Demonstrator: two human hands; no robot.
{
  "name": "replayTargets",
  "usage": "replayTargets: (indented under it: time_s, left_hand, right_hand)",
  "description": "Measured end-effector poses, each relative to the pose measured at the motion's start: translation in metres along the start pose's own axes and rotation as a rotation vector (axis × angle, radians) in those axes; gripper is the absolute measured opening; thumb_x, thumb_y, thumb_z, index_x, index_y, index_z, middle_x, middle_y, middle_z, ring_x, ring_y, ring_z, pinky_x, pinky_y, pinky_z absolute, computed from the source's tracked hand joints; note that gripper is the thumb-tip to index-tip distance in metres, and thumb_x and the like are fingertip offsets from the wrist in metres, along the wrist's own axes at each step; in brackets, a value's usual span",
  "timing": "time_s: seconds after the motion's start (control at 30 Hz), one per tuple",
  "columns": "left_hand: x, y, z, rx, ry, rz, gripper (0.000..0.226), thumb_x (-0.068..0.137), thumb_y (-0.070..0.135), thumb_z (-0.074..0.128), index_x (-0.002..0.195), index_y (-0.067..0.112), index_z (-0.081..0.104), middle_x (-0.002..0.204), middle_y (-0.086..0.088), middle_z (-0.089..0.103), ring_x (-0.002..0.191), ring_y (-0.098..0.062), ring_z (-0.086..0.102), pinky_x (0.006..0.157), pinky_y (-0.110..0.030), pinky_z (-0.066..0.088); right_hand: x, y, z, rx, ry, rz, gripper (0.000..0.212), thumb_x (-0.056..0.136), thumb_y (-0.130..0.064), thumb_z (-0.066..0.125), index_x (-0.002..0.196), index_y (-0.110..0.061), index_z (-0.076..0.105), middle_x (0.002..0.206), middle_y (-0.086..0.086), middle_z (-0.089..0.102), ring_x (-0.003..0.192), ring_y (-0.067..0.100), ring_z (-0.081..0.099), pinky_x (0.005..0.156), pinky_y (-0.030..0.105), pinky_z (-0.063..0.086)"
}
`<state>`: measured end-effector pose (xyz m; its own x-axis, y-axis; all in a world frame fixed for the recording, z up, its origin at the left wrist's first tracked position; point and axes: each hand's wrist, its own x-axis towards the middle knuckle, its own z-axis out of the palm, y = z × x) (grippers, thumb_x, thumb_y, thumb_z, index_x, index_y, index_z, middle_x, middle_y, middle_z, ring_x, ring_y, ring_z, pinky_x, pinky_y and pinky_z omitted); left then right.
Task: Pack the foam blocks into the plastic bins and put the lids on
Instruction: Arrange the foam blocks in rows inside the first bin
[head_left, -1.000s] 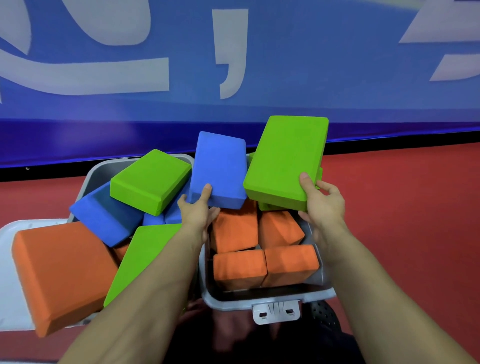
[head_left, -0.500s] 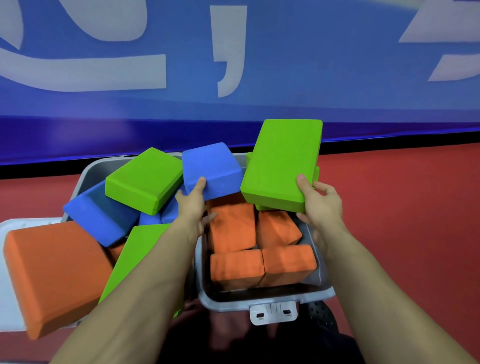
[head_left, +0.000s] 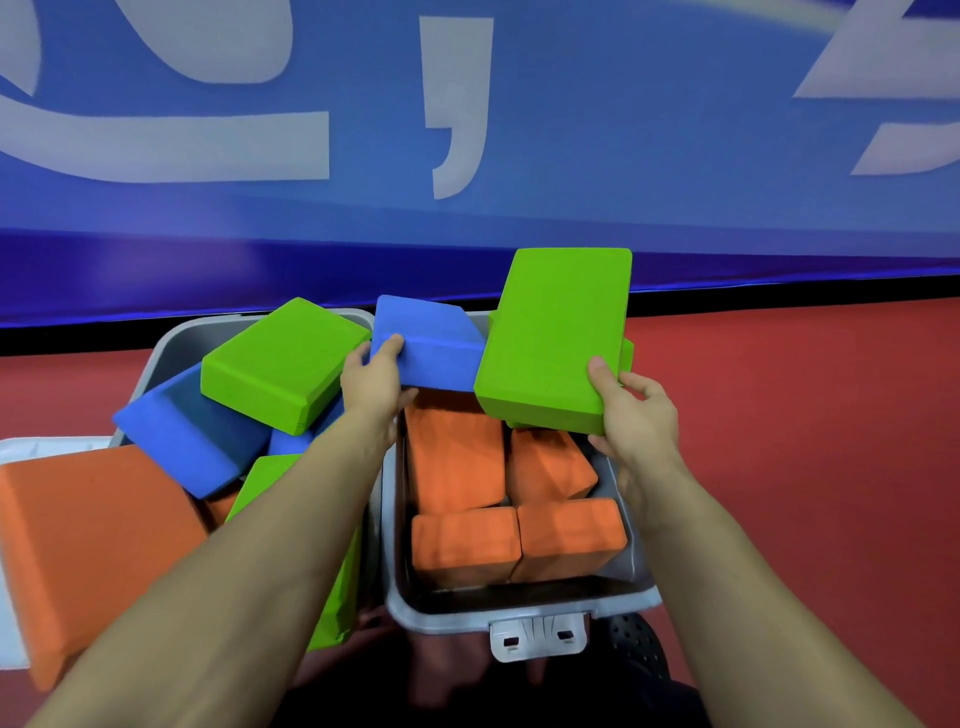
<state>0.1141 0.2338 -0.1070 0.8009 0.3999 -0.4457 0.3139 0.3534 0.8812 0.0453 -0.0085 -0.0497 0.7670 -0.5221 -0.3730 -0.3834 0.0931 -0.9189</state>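
A grey plastic bin (head_left: 519, 616) in front of me holds several orange foam blocks (head_left: 457, 457). My left hand (head_left: 374, 382) grips the near edge of a blue foam block (head_left: 431, 345), lying low over the bin's far end. My right hand (head_left: 634, 410) grips the near corner of a green foam block (head_left: 556, 338), tilted up above the bin's far right. Another green block shows partly behind it. A second grey bin (head_left: 176, 343) on the left is heaped with green (head_left: 280, 364), blue (head_left: 187, 431) and orange (head_left: 88, 540) blocks.
A white lid (head_left: 31, 447) lies at the far left under the orange block. Red floor (head_left: 805, 441) stretches to the right. A blue banner wall (head_left: 519, 156) stands close behind the bins. A white latch (head_left: 537, 634) hangs on the near bin's front rim.
My left hand has tipped the blue block down from upright to nearly flat over the bin's far end. The green block in my right hand has barely shifted.
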Motion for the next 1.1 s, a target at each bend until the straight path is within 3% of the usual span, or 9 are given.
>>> replayTargets:
  time_s: [0.13, 0.3, 0.4, 0.53, 0.63, 0.7, 0.9, 0.97, 1.1]
  left_hand:
    - [0.007, 0.010, 0.003, 0.081, -0.025, 0.043, 0.027, 0.088, 0.034, 0.066, 0.112, 0.022, 0.064, 0.119, -0.006, 0.068, 0.107, -0.028, 0.069, 0.084, -0.050, 0.061]
    - [0.013, 0.017, 0.005, 0.150, -0.113, -0.130, 0.039, 0.099, 0.043, 0.055, 0.129, 0.017, 0.055, 0.123, -0.006, 0.062, 0.088, -0.022, 0.066, 0.068, -0.037, 0.057]
    - [0.013, 0.015, 0.000, 0.266, -0.129, -0.139, 0.043, 0.103, 0.045, 0.050, 0.134, 0.016, 0.052, 0.126, -0.004, 0.062, 0.087, -0.018, 0.060, 0.063, -0.032, 0.050]
    - [0.003, 0.020, -0.008, 0.347, -0.088, -0.069, 0.058, 0.100, 0.052, 0.053, 0.142, 0.012, 0.046, 0.129, -0.003, 0.056, 0.104, -0.024, 0.056, 0.078, -0.038, 0.048]
    - [-0.020, 0.024, -0.018, 0.318, -0.041, -0.002, 0.043, 0.101, 0.050, 0.052, 0.123, 0.014, 0.053, 0.097, -0.001, 0.059, 0.074, -0.016, 0.049, 0.062, -0.033, 0.039]
    - [-0.041, 0.027, -0.023, 0.300, -0.059, 0.005, 0.043, 0.099, 0.054, 0.053, 0.115, 0.015, 0.061, 0.105, -0.004, 0.064, 0.080, -0.019, 0.052, 0.066, -0.034, 0.042]
    - [-0.137, 0.041, -0.027, 0.182, -0.332, -0.159, 0.056, 0.089, 0.065, 0.059, 0.132, 0.029, 0.052, 0.132, -0.004, 0.053, 0.121, -0.024, 0.057, 0.100, -0.049, 0.053]
    - [-0.158, 0.039, -0.027, 0.169, -0.358, -0.119, 0.049, 0.086, 0.061, 0.064, 0.123, 0.029, 0.055, 0.130, -0.002, 0.057, 0.118, -0.022, 0.060, 0.100, -0.049, 0.052]
    - [-0.158, 0.031, -0.034, -0.025, -0.234, -0.009, 0.061, 0.089, 0.039, 0.073, 0.139, 0.013, 0.047, 0.115, 0.002, 0.072, 0.093, -0.015, 0.073, 0.091, -0.045, 0.057]
  right_hand:
    - [0.003, -0.001, -0.002, 0.015, 0.008, 0.021, 0.058, 0.084, -0.049, 0.077, 0.130, -0.019, 0.058, 0.127, 0.005, 0.062, 0.098, 0.016, 0.065, 0.091, 0.046, 0.058]
    - [0.008, 0.001, -0.003, 0.015, -0.022, 0.027, 0.060, 0.085, -0.050, 0.075, 0.132, -0.019, 0.057, 0.131, 0.004, 0.060, 0.096, 0.016, 0.064, 0.070, 0.035, 0.058]
    - [0.009, 0.002, -0.002, 0.004, 0.001, 0.008, 0.061, 0.081, -0.054, 0.077, 0.129, -0.022, 0.059, 0.129, 0.004, 0.062, 0.097, 0.017, 0.065, 0.087, 0.046, 0.059]
    - [0.008, 0.001, -0.001, 0.002, 0.001, -0.010, 0.066, 0.073, -0.060, 0.078, 0.126, -0.025, 0.060, 0.129, 0.004, 0.062, 0.109, 0.021, 0.065, 0.096, 0.049, 0.055]
    - [0.004, -0.001, 0.000, 0.000, -0.006, -0.035, 0.064, 0.074, -0.059, 0.079, 0.125, -0.025, 0.059, 0.125, 0.004, 0.063, 0.106, 0.021, 0.065, 0.095, 0.050, 0.056]
    - [0.001, -0.003, 0.000, 0.006, -0.020, -0.042, 0.063, 0.077, -0.057, 0.078, 0.126, -0.024, 0.058, 0.120, 0.004, 0.065, 0.103, 0.020, 0.067, 0.092, 0.049, 0.057]
    - [-0.035, -0.012, 0.005, 0.125, -0.311, 0.097, 0.055, 0.089, -0.050, 0.071, 0.132, -0.018, 0.055, 0.120, 0.003, 0.070, 0.104, 0.024, 0.071, 0.072, 0.033, 0.061]
    - [-0.049, -0.009, 0.009, 0.118, -0.436, 0.128, 0.053, 0.091, -0.048, 0.068, 0.133, -0.018, 0.054, 0.122, 0.004, 0.070, 0.099, 0.024, 0.072, 0.075, 0.035, 0.062]
    - [-0.068, -0.001, 0.025, 0.086, -0.570, 0.118, 0.056, 0.092, -0.041, 0.069, 0.138, -0.019, 0.046, 0.123, 0.004, 0.067, 0.098, 0.023, 0.072, 0.087, 0.040, 0.060]
